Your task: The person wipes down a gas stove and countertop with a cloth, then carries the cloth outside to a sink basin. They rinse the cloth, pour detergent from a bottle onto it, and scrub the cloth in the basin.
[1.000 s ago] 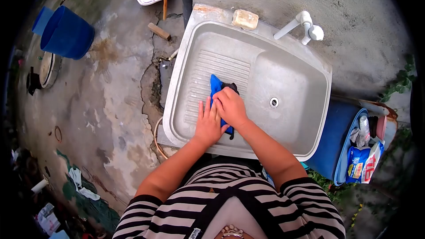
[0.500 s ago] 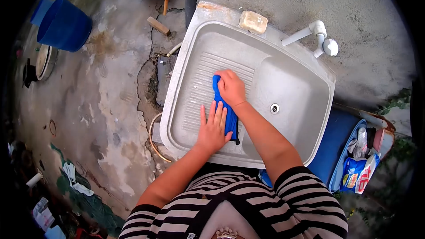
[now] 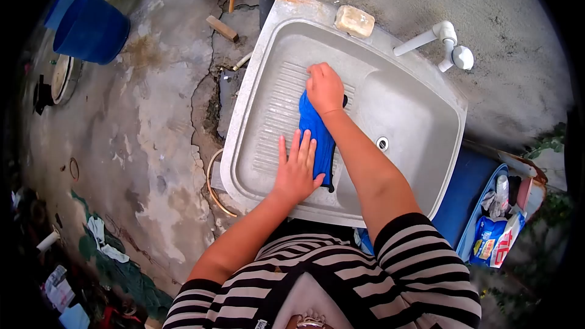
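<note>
A blue cloth (image 3: 318, 141) with black edging lies lengthwise over the ribbed washboard part of the grey sink (image 3: 390, 100). My left hand (image 3: 297, 169) is flat on its near left side, fingers spread. At the cloth's far end is my right hand (image 3: 326, 88), its fingers curled in over the ribs; whatever they hold is hidden beneath them. A small black bit of fabric shows just right of that hand.
A soap block (image 3: 354, 21) rests on the sink's back ledge, left of a white tap (image 3: 448, 35). A blue barrel (image 3: 460, 192) holding packets stands at the right. Blue buckets (image 3: 91, 27) and a wood piece (image 3: 222, 28) are on the ground at the left.
My right hand has moved away from me, toward the far end of the ribs. The blue cloth, bunched under both hands earlier, now lies stretched out. My left hand stays on its near part.
</note>
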`<state>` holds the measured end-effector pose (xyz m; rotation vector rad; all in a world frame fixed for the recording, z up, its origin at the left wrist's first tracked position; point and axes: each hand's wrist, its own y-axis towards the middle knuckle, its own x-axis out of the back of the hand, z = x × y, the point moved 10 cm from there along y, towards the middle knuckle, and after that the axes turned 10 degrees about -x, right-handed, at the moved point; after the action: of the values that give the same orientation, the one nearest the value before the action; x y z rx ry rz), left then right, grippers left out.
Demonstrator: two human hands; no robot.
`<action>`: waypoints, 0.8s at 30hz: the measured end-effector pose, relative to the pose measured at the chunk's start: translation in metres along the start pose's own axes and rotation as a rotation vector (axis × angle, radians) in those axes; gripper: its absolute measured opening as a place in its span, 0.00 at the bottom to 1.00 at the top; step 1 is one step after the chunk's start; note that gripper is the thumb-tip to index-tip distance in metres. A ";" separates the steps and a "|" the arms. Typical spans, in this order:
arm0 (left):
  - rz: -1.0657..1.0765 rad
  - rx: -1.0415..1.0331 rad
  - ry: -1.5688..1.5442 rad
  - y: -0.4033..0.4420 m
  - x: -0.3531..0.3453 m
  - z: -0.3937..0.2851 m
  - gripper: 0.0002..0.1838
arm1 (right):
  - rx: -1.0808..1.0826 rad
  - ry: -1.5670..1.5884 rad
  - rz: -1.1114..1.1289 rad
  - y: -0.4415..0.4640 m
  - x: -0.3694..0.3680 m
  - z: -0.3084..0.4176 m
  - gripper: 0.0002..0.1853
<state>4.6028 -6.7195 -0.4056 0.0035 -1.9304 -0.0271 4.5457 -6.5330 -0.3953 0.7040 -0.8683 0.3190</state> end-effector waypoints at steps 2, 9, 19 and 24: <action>0.057 0.029 -0.039 -0.002 -0.010 0.002 0.46 | 0.005 0.114 0.209 -0.069 0.029 0.031 0.03; 0.063 0.037 -0.041 -0.001 -0.013 0.003 0.49 | 0.057 -0.076 0.190 -0.076 0.019 0.027 0.05; 0.047 0.046 -0.002 -0.002 -0.013 0.001 0.49 | -0.027 0.100 0.252 -0.092 0.037 0.041 0.04; 0.009 0.014 0.016 0.000 -0.013 0.000 0.49 | 0.043 0.024 0.277 -0.109 0.036 0.045 0.03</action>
<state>4.6071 -6.7190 -0.4183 0.0047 -1.9145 -0.0072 4.5989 -6.6447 -0.3937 0.6186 -0.9398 0.5940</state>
